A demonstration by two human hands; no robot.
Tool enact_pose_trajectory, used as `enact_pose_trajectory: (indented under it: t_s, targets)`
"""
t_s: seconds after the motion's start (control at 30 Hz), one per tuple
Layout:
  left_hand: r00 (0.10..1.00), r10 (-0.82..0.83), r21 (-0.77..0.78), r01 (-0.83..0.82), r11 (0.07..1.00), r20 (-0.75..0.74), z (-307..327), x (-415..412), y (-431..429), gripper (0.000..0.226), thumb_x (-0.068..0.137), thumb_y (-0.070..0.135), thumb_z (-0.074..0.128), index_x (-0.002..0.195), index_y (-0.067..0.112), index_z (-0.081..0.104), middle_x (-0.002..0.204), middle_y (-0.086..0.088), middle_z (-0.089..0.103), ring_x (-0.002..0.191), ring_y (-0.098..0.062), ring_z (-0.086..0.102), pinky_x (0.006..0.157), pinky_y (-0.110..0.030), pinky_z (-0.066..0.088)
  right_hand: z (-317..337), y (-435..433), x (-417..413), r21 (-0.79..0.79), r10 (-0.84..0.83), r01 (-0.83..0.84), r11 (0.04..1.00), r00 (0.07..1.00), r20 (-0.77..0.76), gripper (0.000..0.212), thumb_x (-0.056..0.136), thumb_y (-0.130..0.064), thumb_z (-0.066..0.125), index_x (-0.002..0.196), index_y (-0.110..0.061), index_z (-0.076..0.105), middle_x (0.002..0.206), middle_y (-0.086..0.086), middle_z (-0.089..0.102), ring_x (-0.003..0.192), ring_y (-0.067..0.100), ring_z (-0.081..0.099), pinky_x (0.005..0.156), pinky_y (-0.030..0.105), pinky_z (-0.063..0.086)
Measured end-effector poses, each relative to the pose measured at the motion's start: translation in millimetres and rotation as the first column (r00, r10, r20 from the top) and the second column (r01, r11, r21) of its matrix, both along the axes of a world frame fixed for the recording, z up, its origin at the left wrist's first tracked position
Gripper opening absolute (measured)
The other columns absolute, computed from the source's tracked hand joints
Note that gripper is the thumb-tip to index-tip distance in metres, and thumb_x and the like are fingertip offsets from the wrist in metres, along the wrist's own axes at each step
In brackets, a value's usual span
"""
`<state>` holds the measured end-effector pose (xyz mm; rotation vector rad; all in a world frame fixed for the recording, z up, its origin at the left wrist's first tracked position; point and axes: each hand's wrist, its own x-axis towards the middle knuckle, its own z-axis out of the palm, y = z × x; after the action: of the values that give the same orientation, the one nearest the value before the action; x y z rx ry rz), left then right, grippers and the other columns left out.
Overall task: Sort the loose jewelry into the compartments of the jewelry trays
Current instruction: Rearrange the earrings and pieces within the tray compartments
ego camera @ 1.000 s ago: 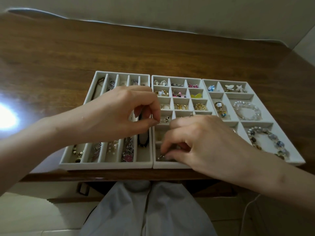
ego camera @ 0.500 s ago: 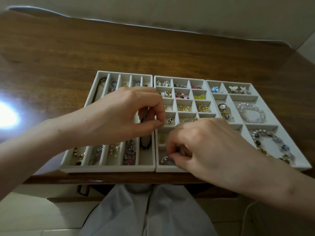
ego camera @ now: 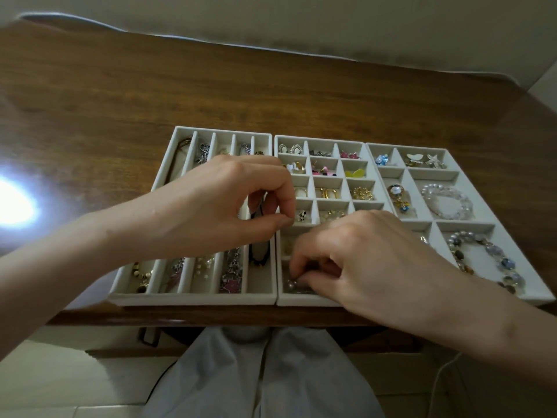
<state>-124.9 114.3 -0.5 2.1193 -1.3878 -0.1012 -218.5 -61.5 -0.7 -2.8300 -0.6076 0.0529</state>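
Observation:
Three white jewelry trays stand side by side: the left tray [ego camera: 193,298] with long slots of necklaces, the middle tray [ego camera: 310,300] with small compartments of earrings and rings, the right tray [ego camera: 539,292] with bracelets. My left hand [ego camera: 211,212] hovers over the seam between the left and middle trays, thumb and forefinger tips pinched together; nothing shows between them. My right hand [ego camera: 370,260] reaches into the middle tray's front-left compartment and pinches a small silver pearl piece [ego camera: 291,285] there.
The trays sit at the near edge of a brown wooden table [ego camera: 271,92], with a pale wall behind it. A bright light glare [ego camera: 15,203] lies on the table at the left. My lap in light trousers [ego camera: 259,375] is below the table edge.
Both hands stay almost where they were. The right hand's fingers have shifted slightly in the front-left compartment, and the view has tilted a little.

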Motion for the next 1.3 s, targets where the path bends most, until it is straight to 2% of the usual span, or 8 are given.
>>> enact_pose_trajectory:
  t_s: [0.13, 0.27, 0.4, 0.53, 0.77, 0.93, 1.13, 1.3]
  targets:
    - [1.000, 0.014, -0.002, -0.014, 1.000, 0.007, -1, -1, -1, 0.007, 0.082, 0.028, 0.058, 0.085, 0.025, 0.064, 0.078, 0.017, 0.052, 0.073, -0.005, 0.053, 0.065, -0.008, 0.038, 0, -2, 0, 0.010, -0.019, 0.019, 1.000, 0.998, 0.053, 0.007, 0.068, -0.032, 0.063, 0.072, -0.028, 0.069, 0.051, -0.016, 0.043, 0.050, 0.002, 0.041, 0.048, 0.017, 0.031]
    - [1.000, -0.016, 0.018, 0.016, 1.000, -0.011, -1, -1, -1, 0.016, 0.080, 0.038, 0.055, 0.085, 0.026, 0.064, 0.077, 0.017, 0.051, 0.073, -0.006, 0.054, 0.065, -0.008, 0.039, 2, -7, -1, 0.095, -0.060, 0.055, 0.994, 0.997, 0.051, 0.008, 0.069, -0.034, 0.062, 0.073, -0.030, 0.068, 0.048, -0.021, 0.025, 0.048, -0.008, 0.028, 0.050, 0.015, 0.029]
    - [0.997, -0.039, 0.070, 0.044, 0.997, -0.066, -2, -1, -4, 0.018, 0.076, 0.045, 0.063, 0.083, 0.029, 0.066, 0.076, 0.014, 0.053, 0.075, -0.008, 0.055, 0.065, -0.013, 0.042, 3, -10, -2, 0.149, -0.082, 0.077, 0.986, 0.996, 0.030, 0.005, 0.072, -0.036, 0.065, 0.073, -0.032, 0.065, 0.045, -0.019, 0.032, 0.043, -0.003, 0.038, 0.052, 0.014, 0.026]
    - [0.993, -0.049, 0.112, 0.061, 0.992, -0.109, -4, -5, -5, 0.020, 0.070, 0.045, 0.063, 0.082, 0.030, 0.068, 0.077, 0.013, 0.053, 0.076, -0.007, 0.055, 0.067, -0.016, 0.045, 2, -15, 1, 0.249, -0.127, 0.132, 0.959, 0.991, -0.037, 0.012, 0.074, -0.025, 0.078, 0.072, -0.029, 0.067, 0.044, -0.014, 0.041, 0.052, 0.006, 0.050, 0.053, 0.016, 0.030]
    - [0.993, -0.085, 0.127, 0.095, 0.987, -0.088, -4, -4, -5, 0.008, 0.080, 0.038, 0.065, 0.085, 0.032, 0.067, 0.079, 0.014, 0.052, 0.076, -0.008, 0.055, 0.066, -0.019, 0.046, 4, -20, 2, 0.307, -0.135, 0.153, 0.939, 0.988, -0.079, 0.009, 0.072, -0.026, 0.078, 0.070, -0.026, 0.068, 0.045, -0.010, 0.045, 0.052, 0.006, 0.051, 0.051, 0.015, 0.036]
    - [0.982, -0.174, 0.111, 0.181, 0.977, -0.070, 0, -4, -5, 0.018, 0.080, 0.042, 0.054, 0.088, 0.034, 0.068, 0.080, 0.015, 0.048, 0.080, -0.006, 0.052, 0.064, -0.019, 0.044, 9, -26, 1, 0.351, -0.145, 0.169, 0.921, 0.985, -0.094, 0.007, 0.070, -0.025, 0.076, 0.069, -0.025, 0.069, 0.047, -0.005, 0.051, 0.049, 0.008, 0.051, 0.050, 0.014, 0.039]
    - [0.951, -0.302, 0.208, 0.283, 0.936, 0.067, -5, -7, -9, 0.037, 0.075, 0.022, 0.044, 0.096, 0.035, 0.071, 0.086, 0.010, 0.042, 0.084, 0.001, 0.040, 0.071, -0.009, 0.034, 13, -30, 0, 0.361, -0.155, 0.181, 0.915, 0.983, -0.100, 0.006, 0.070, -0.028, 0.074, 0.069, -0.028, 0.068, 0.049, -0.009, 0.051, 0.048, 0.007, 0.050, 0.047, 0.011, 0.037]
    - [0.941, -0.291, 0.242, 0.246, 0.939, 0.174, -4, -7, -9, 0.035, 0.074, 0.022, 0.046, 0.094, 0.034, 0.071, 0.086, 0.008, 0.043, 0.082, -0.002, 0.037, 0.072, -0.010, 0.032, 12, -31, -2, 0.376, -0.138, 0.170, 0.911, 0.984, -0.110, 0.007, 0.070, -0.028, 0.075, 0.069, -0.026, 0.068, 0.048, -0.008, 0.051, 0.046, 0.007, 0.049, 0.046, 0.010, 0.035]
